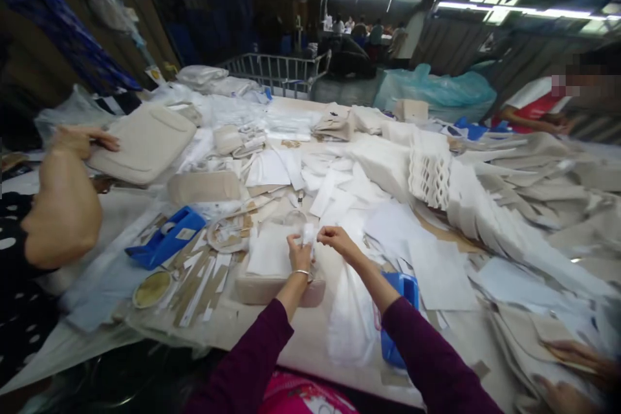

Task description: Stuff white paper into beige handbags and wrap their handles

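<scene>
Nearest us, we log two maroon sleeves (pixel 427 362) over the table (pixel 301 343). Our left hand (pixel 298 252) and right hand (pixel 338 240) both pinch a small white wad (pixel 307 233), held just above a beige pad (pixel 272 288). Under the right forearm: a blue dispenser (pixel 400 317). Left of the pad: a second blue dispenser (pixel 167 242) and a tape roll (pixel 151 289). Beyond: white sheets (pixel 427 252), a cushion (pixel 145 142). At far left, a co-worker's arm (pixel 63 207); at far right, another person (pixel 538 103).
</scene>
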A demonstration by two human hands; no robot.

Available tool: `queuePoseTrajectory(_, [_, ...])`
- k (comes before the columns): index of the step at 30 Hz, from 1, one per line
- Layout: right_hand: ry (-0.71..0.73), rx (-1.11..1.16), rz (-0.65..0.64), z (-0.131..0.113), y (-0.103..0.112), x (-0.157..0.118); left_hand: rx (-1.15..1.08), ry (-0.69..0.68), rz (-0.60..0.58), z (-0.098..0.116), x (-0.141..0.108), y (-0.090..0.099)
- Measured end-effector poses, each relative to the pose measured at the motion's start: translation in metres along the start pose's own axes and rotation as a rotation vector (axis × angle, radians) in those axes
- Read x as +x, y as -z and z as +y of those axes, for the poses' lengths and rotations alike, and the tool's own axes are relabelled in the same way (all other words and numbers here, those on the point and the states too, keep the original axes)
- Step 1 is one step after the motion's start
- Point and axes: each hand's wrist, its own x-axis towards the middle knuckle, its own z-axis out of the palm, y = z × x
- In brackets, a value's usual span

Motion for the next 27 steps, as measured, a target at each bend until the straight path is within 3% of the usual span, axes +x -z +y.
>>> queuePoseTrajectory(3, [-0.069, -0.332, -0.145, 0.000, -0.007, 0.045, 0.039, -0.025, 0.013, 0.003, -0.003, 0.002])
queuePoseTrajectory(7, [-0.180, -0.546, -0.202, 0.010, -0.018, 0.065, 0.142, -0.056, 0.028, 0.006, -0.006, 0.002])
queuePoseTrajectory(14, [-0.265, -0.778, -0.235, 0.011, -0.021, 0.075, 0.231, -0.103, 0.046, 0.002, -0.006, 0.000])
queuePoseTrajectory(21, [-0.279, -0.851, -0.250, 0.013, -0.015, 0.071, 0.222, -0.100, 0.047, 0.000, -0.003, -0.002])
queuePoseTrajectory(27, [-0.318, -0.865, -0.186, 0.025, -0.010, 0.069, 0.150, -0.076, 0.053, -0.002, -0.002, -0.003])
